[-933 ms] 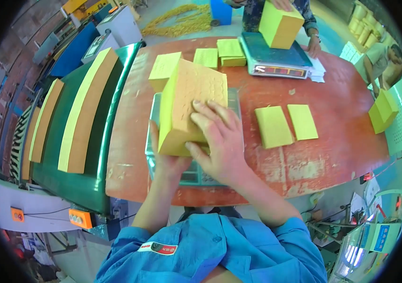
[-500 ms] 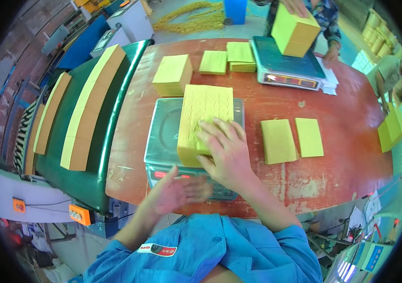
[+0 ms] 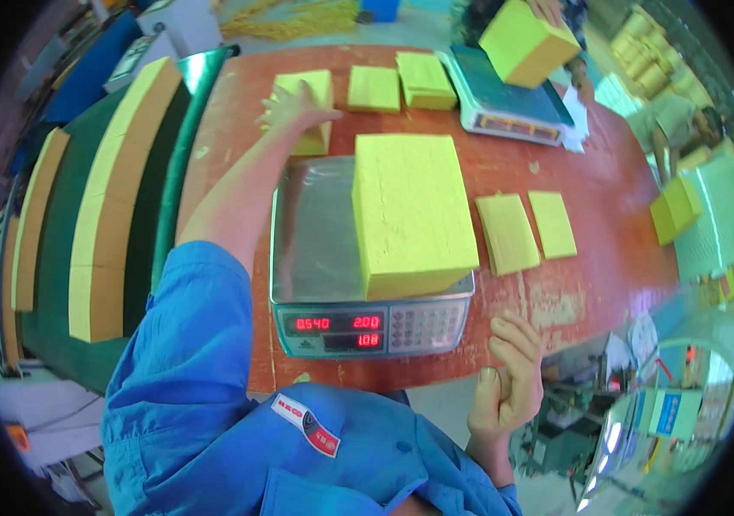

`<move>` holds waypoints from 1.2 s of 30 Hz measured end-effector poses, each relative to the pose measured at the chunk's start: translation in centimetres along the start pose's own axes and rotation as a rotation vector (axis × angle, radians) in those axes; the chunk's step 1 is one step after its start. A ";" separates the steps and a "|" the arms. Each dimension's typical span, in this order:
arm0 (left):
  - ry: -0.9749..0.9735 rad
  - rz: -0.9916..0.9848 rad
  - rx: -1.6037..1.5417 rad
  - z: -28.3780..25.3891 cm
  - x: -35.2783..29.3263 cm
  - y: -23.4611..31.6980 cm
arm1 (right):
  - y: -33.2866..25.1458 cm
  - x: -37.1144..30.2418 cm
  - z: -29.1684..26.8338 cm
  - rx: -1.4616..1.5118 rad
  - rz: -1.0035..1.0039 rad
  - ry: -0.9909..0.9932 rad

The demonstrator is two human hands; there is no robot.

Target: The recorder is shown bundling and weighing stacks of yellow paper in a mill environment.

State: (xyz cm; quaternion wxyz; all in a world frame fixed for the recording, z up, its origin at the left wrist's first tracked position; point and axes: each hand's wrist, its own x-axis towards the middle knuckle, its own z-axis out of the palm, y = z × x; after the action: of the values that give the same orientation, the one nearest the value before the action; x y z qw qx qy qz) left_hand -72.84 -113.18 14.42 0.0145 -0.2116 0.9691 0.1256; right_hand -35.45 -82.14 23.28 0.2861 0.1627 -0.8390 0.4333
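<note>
A tall block of stacked yellow paper [image 3: 410, 202] stands on the right part of a digital weighing scale [image 3: 315, 228], whose red display is lit. Neither hand touches this block. Beyond the scale, my left hand [image 3: 292, 110] lies over a smaller yellow paper stack [image 3: 308, 82], its fingers spread across the top. Whether it presses on the paper I cannot tell. My right hand [image 3: 509, 374] hovers by the table's front edge, right of the scale, thumb apart from loosely bent fingers and nothing held.
Two low paper stacks [image 3: 374, 89] [image 3: 425, 79] sit farther back, two thin ones [image 3: 507, 232] [image 3: 553, 224] at right. Across the table, another person's hand [image 3: 548, 10] rests on a paper block [image 3: 526, 43] over a second scale [image 3: 509, 99]. Long paper rows [image 3: 113, 206] lie on a green conveyor [image 3: 57, 331].
My right hand has let go of the tall block and drawn back toward me. My left hand has reached from the scale's front to the far stack. The camera's view has shifted.
</note>
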 end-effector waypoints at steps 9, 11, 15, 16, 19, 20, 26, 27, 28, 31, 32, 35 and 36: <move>-0.003 0.305 0.117 -0.6 -1.9 -9.2 | -2.7 -2.6 2.8 0.146 0.181 0.054; 0.004 0.286 0.131 -0.9 -4.1 -14.2 | -3.0 -2.8 3.5 0.229 0.158 0.002; -0.004 0.461 0.223 -3.6 -13.6 -21.8 | -3.9 -3.2 5.6 0.408 0.144 -0.196; -0.030 0.465 0.211 -4.1 -16.3 -23.2 | -4.1 -2.9 6.3 0.441 0.138 -0.293; -0.068 0.572 0.190 -5.5 -25.7 -26.9 | -5.1 -1.8 9.7 0.542 0.022 -0.516; -0.082 0.526 0.195 -5.9 -28.8 -27.6 | -5.6 -1.2 11.1 0.541 -0.073 -0.561; -0.106 0.732 0.298 -7.2 -41.0 -27.6 | -5.2 -1.0 23.3 0.570 -0.220 -0.790; -0.017 0.554 0.186 -7.0 -42.5 -27.5 | -3.7 -2.0 25.4 0.515 -0.246 -0.856; 0.070 0.365 0.075 -6.5 -44.6 -28.1 | -3.8 -2.5 26.1 0.464 -0.275 -0.928; 0.257 0.020 -0.581 -0.4 -49.7 -29.7 | -4.0 -4.0 24.7 0.379 -0.282 -1.031; 0.278 -0.171 -0.950 2.1 -51.2 -29.1 | -4.4 -4.5 23.9 0.393 -0.292 -1.041; 0.329 -0.758 -2.058 6.7 -54.3 -25.8 | -4.9 -6.1 21.1 0.365 -0.252 -1.098; 0.325 -0.755 -2.062 6.6 -53.7 -24.7 | -4.7 -6.9 20.3 0.390 -0.243 -1.051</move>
State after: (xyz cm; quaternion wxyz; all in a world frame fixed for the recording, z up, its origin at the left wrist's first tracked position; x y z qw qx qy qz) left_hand -13.94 -111.37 6.52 -0.2584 -0.4179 0.2641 0.8300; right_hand -34.51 -101.31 12.62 -0.1570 0.5012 -0.7484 0.4050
